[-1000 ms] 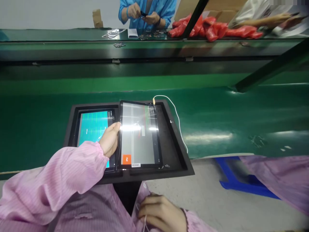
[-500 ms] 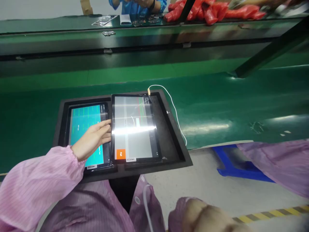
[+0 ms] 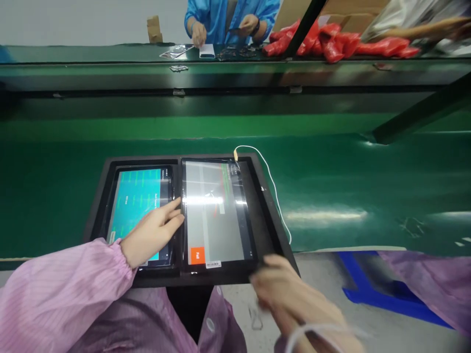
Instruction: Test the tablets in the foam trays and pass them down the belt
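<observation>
A black tray (image 3: 270,223) holds two tablets side by side. The left tablet (image 3: 134,198) shows a teal screen; the right tablet (image 3: 215,213) shows a grey screen with an orange square at its lower left. My left hand (image 3: 152,233) lies flat on the left tablet, fingers stretched toward the seam between the two. My right hand (image 3: 290,294) is blurred at the tray's near right corner, beside the right tablet; its fingers are smeared. A white cable (image 3: 270,184) runs from the right tablet's far corner over the tray's edge.
The tray sits at the near edge of a green conveyor belt (image 3: 368,171). A blue bin (image 3: 371,289) lies on the floor to the right. Across the belt a person in a blue coat (image 3: 228,19) handles small parts. Red bags (image 3: 331,46) are piled at the far right.
My right hand has come up from my lap to the tray's near right corner. My left hand stays flat on the left tablet. The view has tilted back up.
</observation>
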`<control>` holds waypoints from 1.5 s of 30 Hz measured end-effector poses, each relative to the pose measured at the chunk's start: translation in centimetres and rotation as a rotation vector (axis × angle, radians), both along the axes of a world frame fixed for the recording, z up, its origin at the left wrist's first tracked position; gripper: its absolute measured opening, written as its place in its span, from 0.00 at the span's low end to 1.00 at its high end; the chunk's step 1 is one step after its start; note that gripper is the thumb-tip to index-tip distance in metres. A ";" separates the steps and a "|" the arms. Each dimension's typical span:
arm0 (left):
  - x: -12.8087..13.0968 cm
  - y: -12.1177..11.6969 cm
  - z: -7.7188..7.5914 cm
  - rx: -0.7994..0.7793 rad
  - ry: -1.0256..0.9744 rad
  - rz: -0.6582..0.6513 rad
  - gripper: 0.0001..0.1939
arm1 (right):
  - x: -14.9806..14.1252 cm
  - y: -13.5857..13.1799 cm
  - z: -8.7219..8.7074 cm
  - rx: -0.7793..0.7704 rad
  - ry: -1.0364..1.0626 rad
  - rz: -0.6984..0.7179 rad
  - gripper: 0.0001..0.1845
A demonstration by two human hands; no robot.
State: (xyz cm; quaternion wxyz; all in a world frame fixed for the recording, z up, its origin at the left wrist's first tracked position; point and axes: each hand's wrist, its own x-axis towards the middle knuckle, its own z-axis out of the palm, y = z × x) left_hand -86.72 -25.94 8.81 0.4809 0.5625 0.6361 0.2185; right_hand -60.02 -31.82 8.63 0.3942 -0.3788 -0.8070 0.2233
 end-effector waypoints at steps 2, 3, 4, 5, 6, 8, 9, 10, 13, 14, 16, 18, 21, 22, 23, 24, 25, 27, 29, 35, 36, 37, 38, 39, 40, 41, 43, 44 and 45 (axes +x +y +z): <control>0.4 -0.8 0.0 0.061 0.138 -0.070 0.31 | -0.6 2.4 -1.0 0.093 -0.048 0.017 0.13; 0.7 -1.4 0.0 0.119 0.234 -0.105 0.30 | -1.1 3.4 -1.7 0.136 -0.063 0.008 0.13; 0.9 -2.0 0.1 0.193 0.339 -0.140 0.29 | -1.5 4.2 -2.4 0.166 -0.081 -0.008 0.13; 1.2 -2.8 0.2 0.275 0.440 -0.173 0.29 | -1.9 4.9 -3.0 0.176 -0.100 -0.025 0.13; 1.5 -3.5 0.2 0.359 0.527 -0.201 0.28 | -2.2 5.4 -3.4 0.169 -0.125 -0.029 0.13; 1.9 -5.2 0.0 0.495 0.634 -0.242 0.28 | -2.8 6.1 -3.9 0.115 -0.187 -0.026 0.14; 2.1 -6.0 -0.3 0.544 0.668 -0.251 0.28 | -2.9 6.2 -3.9 0.081 -0.214 -0.017 0.14; 2.3 -6.7 -0.6 0.587 0.698 -0.256 0.30 | -3.0 6.3 -3.8 0.055 -0.232 -0.001 0.14; 2.7 -8.3 -1.8 0.692 0.778 -0.262 0.37 | -2.5 5.7 -3.2 0.028 -0.234 0.017 0.16; 2.8 -8.6 -2.1 0.713 0.799 -0.261 0.39 | -2.1 5.3 -3.0 0.028 -0.217 -0.011 0.17; 3.0 -8.7 -2.6 0.727 0.825 -0.261 0.41 | -1.1 4.4 -2.9 -0.008 -0.168 -0.144 0.18; 3.1 -8.5 -2.9 0.729 0.832 -0.258 0.41 | -0.1 3.8 -3.2 -0.076 -0.149 -0.322 0.18; 3.0 -8.0 -2.9 0.753 0.815 -0.239 0.42 | 0.6 3.5 -4.0 -0.138 -0.281 -0.435 0.22; 3.0 -7.9 -2.9 0.762 0.806 -0.234 0.42 | 0.5 3.6 -4.2 -0.157 -0.347 -0.436 0.24; 2.9 -7.7 -2.8 0.768 0.797 -0.232 0.42 | 0.3 3.8 -4.4 -0.184 -0.399 -0.443 0.25; 2.9 -7.6 -2.8 0.772 0.788 -0.234 0.42 | -0.1 4.0 -4.6 -0.218 -0.430 -0.458 0.27; 2.9 -7.5 -2.8 0.777 0.779 -0.238 0.41 | -0.4 4.2 -4.6 -0.254 -0.439 -0.479 0.29; 2.8 -7.4 -2.8 0.792 0.760 -0.251 0.40 | -1.1 4.4 -4.5 -0.311 -0.405 -0.517 0.32; 2.8 -7.3 -2.8 0.807 0.744 -0.263 0.39 | -1.3 4.5 -4.2 -0.369 -0.344 -0.510 0.34; 3.0 -7.1 -3.4 0.797 0.684 -0.269 0.42 | 0.5 4.0 -3.2 -0.430 -0.127 -0.572 0.33; 3.0 -7.0 -3.4 0.787 0.669 -0.271 0.42 | 1.0 4.0 -3.4 -0.441 -0.138 -0.572 0.33; 3.1 -7.0 -3.5 0.777 0.657 -0.273 0.43 | 1.5 3.9 -3.6 -0.447 -0.156 -0.567 0.33; 3.1 -6.9 -3.6 0.771 0.650 -0.275 0.44 | 2.0 3.9 -3.8 -0.448 -0.174 -0.561 0.33; 3.3 -6.8 -3.6 0.769 0.652 -0.282 0.45 | 2.3 4.0 -3.9 -0.450 -0.191 -0.549 0.33; 3.5 -6.6 -3.6 0.774 0.659 -0.300 0.45 | 2.4 4.0 -3.9 -0.448 -0.198 -0.536 0.32; 3.8 -6.5 -3.6 0.787 0.669 -0.328 0.45 | 2.4 4.1 -3.7 -0.446 -0.191 -0.522 0.32; 4.5 -6.2 -3.5 0.821 0.698 -0.381 0.44 | 1.9 4.2 -2.9 -0.451 -0.149 -0.501 0.32; 4.8 -6.1 -3.4 0.839 0.714 -0.390 0.45 | 1.4 4.3 -2.3 -0.447 -0.120 -0.491 0.32; 5.1 -6.1 -3.2 0.853 0.728 -0.379 0.47 | 1.0 4.3 -1.7 -0.438 -0.095 -0.489 0.32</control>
